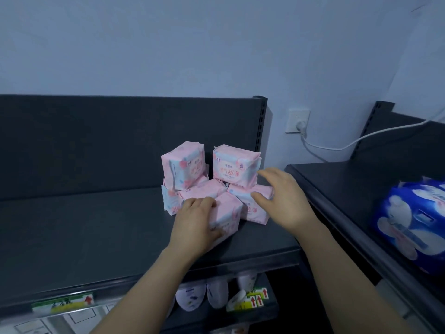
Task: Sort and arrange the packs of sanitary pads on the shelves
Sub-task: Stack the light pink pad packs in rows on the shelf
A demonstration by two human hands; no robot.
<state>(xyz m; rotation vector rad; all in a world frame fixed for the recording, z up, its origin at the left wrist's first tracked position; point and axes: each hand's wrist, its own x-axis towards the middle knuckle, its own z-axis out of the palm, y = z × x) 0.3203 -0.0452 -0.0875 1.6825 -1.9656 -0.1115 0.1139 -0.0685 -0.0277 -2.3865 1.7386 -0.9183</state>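
Left hand grips 1 soft pink plastic pad pack; right hand hovers spread beside 2 stacked pink packs, which a nudge could topple.

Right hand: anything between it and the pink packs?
Nothing visible. The right hand is open right beside the flat pack; whether it touches is unclear. The left hand grips the front pack.

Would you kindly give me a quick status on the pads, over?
Left hand grips front pink pack. Right hand open beside the pile. Nothing in the way.
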